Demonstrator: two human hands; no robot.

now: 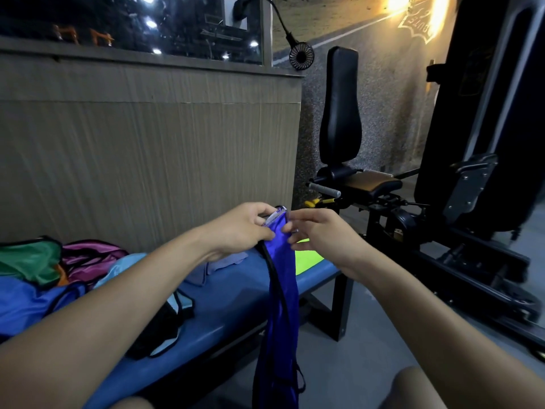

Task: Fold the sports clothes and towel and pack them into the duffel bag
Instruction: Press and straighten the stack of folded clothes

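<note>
Both hands hold a blue garment up by its top edge.

The left hand (239, 228) pinches the blue garment (280, 305) at its white label, fingers curled; the right hand (318, 231) touches the same edge with loosely bent fingers. The shiny, black-trimmed cloth hangs long and vertical in front of the blue bench (224, 317), where green (29, 261), pink (88, 258) and light-blue (124, 270) garments lie heaped at its left end.

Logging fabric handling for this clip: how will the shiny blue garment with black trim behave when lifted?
Probably floppy: the shiny blue garment with black trim hangs limp from both hands. Likely light, since fingertips alone hold it. Its sheen suggests it could be slippery.
</note>
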